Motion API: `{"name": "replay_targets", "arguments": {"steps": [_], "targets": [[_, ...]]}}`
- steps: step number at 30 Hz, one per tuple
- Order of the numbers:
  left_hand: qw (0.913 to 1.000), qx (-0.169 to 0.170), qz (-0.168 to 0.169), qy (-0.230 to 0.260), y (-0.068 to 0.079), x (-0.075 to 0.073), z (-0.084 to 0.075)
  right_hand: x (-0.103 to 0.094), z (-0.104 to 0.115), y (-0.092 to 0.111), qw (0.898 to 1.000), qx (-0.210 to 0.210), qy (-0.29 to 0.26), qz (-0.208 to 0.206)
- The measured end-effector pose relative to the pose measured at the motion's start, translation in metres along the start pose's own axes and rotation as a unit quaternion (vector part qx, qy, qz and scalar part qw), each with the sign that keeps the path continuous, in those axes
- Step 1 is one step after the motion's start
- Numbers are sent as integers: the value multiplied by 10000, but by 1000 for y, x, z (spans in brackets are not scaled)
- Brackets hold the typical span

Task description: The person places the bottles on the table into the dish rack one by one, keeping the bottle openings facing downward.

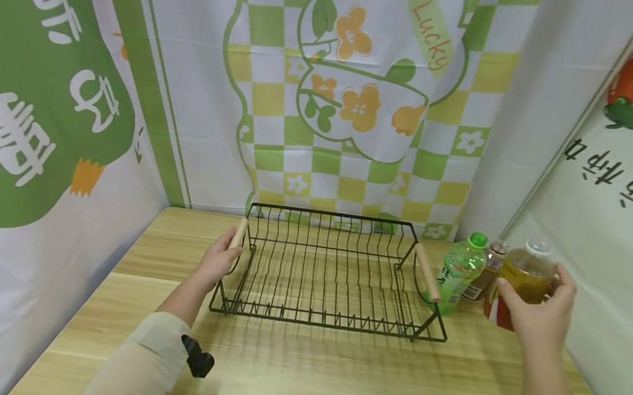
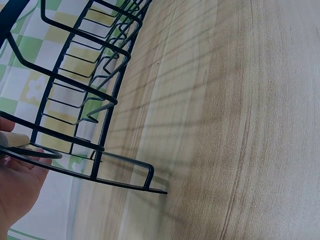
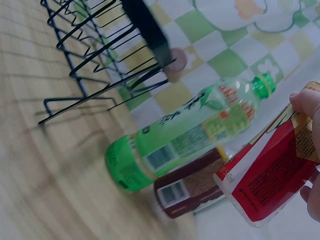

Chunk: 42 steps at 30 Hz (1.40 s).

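A black wire dish rack [image 1: 319,326] with wooden handles stands on the table. My left hand [image 1: 219,258] grips its left wooden handle [image 1: 239,233]; in the left wrist view the fingers [image 2: 22,170] curl round it beside the black frame. On the right, my right hand [image 1: 545,315] holds a wide bottle [image 1: 527,272] of amber drink with a white cap and a red label. The right wrist view shows that bottle [image 3: 272,175] tilted, its base above the table. Beside it stand a green bottle [image 1: 461,270] and a smaller brown-labelled bottle [image 1: 484,278].
The wooden table [image 1: 300,378] runs up to a checked curtain [image 1: 346,181] at the back. White cloth walls close in the left and right sides. The green bottle stands close against the rack's right handle [image 1: 427,272].
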<state>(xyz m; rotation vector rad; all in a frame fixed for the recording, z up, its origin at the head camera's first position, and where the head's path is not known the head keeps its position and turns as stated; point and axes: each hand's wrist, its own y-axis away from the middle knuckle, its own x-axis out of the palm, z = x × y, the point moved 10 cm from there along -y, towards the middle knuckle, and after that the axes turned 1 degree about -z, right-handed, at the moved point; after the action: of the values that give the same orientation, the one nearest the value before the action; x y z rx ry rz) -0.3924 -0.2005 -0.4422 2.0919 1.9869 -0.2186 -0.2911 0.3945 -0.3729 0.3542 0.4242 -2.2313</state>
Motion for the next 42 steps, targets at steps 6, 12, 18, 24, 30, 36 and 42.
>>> {"name": "replay_targets", "arguments": {"steps": [6, 12, 18, 24, 30, 36, 42], "targets": [[9999, 81, -52, -42, -4, 0, 6, -7, 26, 1, 9990, -417, -14, -171], [10000, 31, -24, -32, -2, 0, 3, -11, 51, 6, 9961, -841, 26, -251], [10000, 31, -27, -86, -2, 0, 6, -11, 70, 10, 9942, -1027, 114, -290], [10000, 68, -21, -69, -4, 0, 6, -5, 90, 16, 9924, -1181, 272, -210], [10000, 23, -27, 15, -4, -1, 5, 8, 104, 22, 9920, -1218, 314, 99], [10000, 18, 18, 66, -3, 0, 6, 25, 120, 31, 9853, -1585, 416, 473], [10000, 62, 34, 36, -4, 1, 5, 51, 133, 41, 9722, -2014, 367, 1137]]}}
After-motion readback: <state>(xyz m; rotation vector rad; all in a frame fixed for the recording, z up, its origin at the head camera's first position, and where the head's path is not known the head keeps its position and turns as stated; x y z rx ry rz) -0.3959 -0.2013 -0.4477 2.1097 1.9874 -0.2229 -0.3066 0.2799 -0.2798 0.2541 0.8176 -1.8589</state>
